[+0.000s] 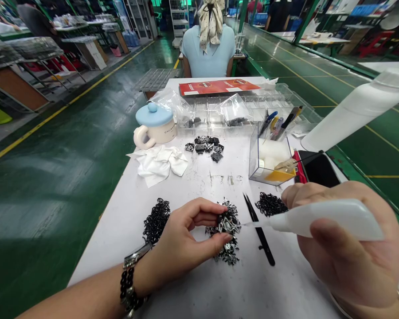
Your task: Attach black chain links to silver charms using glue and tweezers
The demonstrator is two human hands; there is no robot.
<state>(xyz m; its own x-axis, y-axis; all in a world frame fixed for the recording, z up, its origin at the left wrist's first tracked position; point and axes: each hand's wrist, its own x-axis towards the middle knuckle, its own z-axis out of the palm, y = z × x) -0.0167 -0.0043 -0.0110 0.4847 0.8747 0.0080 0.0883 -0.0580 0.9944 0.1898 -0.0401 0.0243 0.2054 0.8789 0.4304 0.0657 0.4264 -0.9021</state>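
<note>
My left hand [189, 235] is closed, thumb and fingers pinching a small black-and-silver part [226, 223]. Under and around that part lies a pile of small shiny metal pieces [228, 254]. In my right hand [355, 261] is a translucent white squeeze bottle [335, 217], tilted to the left. Its thin tip points at the held part; whether it touches is too fine to tell. A pair of black tweezers [260, 232] lies between my hands. Small black clips are heaped in one pile [157, 221] by my left wrist and another pile [270, 204] near my right knuckles.
Several finished-looking black parts [204, 146] sit mid-table. A lidded mug [156, 126] and crumpled tissue [161, 164] stand at left. On the right are a clear pen box [269, 159], a phone [319, 168] and a tall white bottle [355, 110]. Clear trays [213, 106] lie behind; a person [208, 48] sits beyond.
</note>
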